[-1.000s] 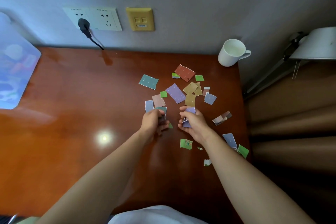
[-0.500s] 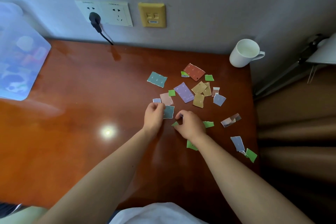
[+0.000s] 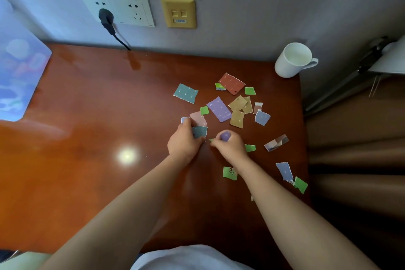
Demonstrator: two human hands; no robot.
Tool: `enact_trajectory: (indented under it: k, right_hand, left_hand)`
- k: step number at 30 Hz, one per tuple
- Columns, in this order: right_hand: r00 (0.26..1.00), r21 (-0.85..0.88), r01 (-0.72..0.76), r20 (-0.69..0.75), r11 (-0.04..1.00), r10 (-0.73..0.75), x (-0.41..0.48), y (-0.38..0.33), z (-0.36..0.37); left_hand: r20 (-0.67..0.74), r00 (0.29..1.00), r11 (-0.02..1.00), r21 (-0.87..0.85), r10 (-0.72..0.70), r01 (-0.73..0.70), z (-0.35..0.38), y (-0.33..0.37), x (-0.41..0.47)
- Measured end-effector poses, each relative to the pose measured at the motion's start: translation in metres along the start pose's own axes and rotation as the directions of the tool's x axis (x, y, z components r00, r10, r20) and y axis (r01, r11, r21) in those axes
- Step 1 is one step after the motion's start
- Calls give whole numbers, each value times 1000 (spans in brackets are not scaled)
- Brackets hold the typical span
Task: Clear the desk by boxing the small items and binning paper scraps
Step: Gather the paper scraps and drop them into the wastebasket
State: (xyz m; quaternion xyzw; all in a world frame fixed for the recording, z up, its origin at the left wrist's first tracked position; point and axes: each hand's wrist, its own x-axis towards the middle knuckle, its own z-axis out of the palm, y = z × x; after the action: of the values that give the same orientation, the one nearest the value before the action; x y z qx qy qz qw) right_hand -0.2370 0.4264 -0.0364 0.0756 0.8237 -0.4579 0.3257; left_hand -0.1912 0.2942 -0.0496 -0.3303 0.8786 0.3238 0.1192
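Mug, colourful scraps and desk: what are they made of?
The mug looks like glazed ceramic: smooth, white and thick-walled. The scraps look like thin matte paper or card: they lie flat and have ragged white torn edges. The desk seems to be varnished wood or veneer: its brown top mirrors a bright glare.

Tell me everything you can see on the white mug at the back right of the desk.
The white mug looks like plain glazed ceramic with no print. It has one loop handle that points right, past the edge of the desk. It stands on its base, mouth up, at the desk's back right corner close to the wall. Its inside is white and looks empty. Nothing touches it. The nearest paper, a red-brown scrap, lies in front of it and apart.
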Motion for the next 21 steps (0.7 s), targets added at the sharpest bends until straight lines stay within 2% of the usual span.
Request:
enact_trajectory:
  k: [2,5,8,10,11,14,17,21]
  right_hand:
    - [992,213,-130,31,968,126,-1,-4,-6]
    - [970,391,-240,127,888,207,-1,-7,-14]
    - [944,550,-322,253,771,214,-4,-9,-19]
    - [922,622,-368,338,691,187,-7,-9,-23]
    - [914,649,-385,368,656,173,-8,-9,-25]
    - [908,683,-380,404,624,111,-12,-8,-30]
    - [904,686,-372,420,625,78,-18,-7,-34]
    - [915,690,-359,394,629,90,-29,0,-42]
  left_hand:
    - [6,1000,1000,-10,-21,21,0,0,3]
    - [7,1000,1000,-7,-29,29,-2,1,6]
    - [17,1000,1000,9,18,-19,-3,0,4]
    - [45,999,989,-148,4,3,-4,0,2]
    - [69,997,960,-278,-18,37,-5,0,1]
    - [196,975,773,-601,-102,202,-13,7,-6]
    - [359,922,628,-687,-142,364,-19,16,-17]
    - [468,876,574,-688,-116,444,-13,20,-31]
